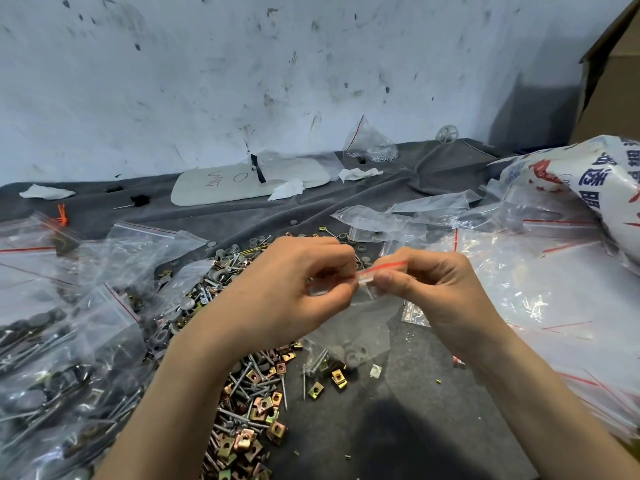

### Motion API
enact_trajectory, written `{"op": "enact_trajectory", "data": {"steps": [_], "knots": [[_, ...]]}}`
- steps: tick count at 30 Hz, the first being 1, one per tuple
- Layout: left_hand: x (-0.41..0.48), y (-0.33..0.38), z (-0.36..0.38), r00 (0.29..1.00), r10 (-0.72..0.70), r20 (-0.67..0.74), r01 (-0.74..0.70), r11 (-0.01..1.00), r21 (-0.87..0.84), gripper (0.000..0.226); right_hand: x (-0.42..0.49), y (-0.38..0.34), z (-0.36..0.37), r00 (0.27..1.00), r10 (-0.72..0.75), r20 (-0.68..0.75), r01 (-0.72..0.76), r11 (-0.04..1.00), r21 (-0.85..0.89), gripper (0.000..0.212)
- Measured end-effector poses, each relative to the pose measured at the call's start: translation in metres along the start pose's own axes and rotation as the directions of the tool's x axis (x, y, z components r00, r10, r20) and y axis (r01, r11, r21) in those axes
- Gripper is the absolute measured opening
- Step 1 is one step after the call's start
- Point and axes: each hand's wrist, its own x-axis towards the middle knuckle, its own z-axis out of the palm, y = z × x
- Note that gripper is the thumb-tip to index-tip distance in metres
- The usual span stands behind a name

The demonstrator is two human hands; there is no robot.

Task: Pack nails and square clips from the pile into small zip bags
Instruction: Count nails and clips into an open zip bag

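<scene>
Fingers (394, 277) cover much of zip bag (351, 341) seal.

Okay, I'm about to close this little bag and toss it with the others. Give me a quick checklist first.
1. Grip: left hand and right hand both pinch the red zip strip of the small clear plastic bag: ok.
2. Nails inside, settled at the bottom: ok.
3. Square clip inside: cannot tell.
4. Strip sealed full length: cannot tell, fingers cover it.
5. Heap of filled clear bags at left to drop onto: ok.
</scene>
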Motion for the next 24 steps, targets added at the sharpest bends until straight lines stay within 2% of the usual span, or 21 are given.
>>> {"op": "enact_trajectory", "data": {"steps": [11,15,18,21,24], "knots": [[-0.001,-0.004,0.000,1.000,-0.014,0.007,0.014,1.000,-0.017,0.020,0.001,0.000,-0.001,0.999,-0.037,-0.022,0.034,0.995,-0.096,0.027],[-0.002,-0.006,0.000,1.000,0.003,0.000,-0.003,1.000,-0.008,0.019,0.000,-0.003,0.003,0.999,-0.001,0.039,0.002,1.000,-0.025,0.019],[-0.001,-0.007,0.000,1.000,0.005,0.004,-0.005,1.000,-0.001,0.016,-0.002,0.000,0.009,1.000,-0.028,0.013,0.029,1.000,-0.013,0.019],[0.000,-0.006,0.002,0.999,0.033,0.000,-0.033,0.999,0.006,0.015,-0.003,-0.002,0.009,1.000,-0.008,0.027,0.008,1.000,-0.004,0.010],[0.002,-0.002,0.003,0.996,0.084,-0.015,-0.084,0.996,-0.014,0.021,-0.005,-0.003,0.007,0.999,-0.038,0.029,0.038,0.999,-0.025,0.009]]}}
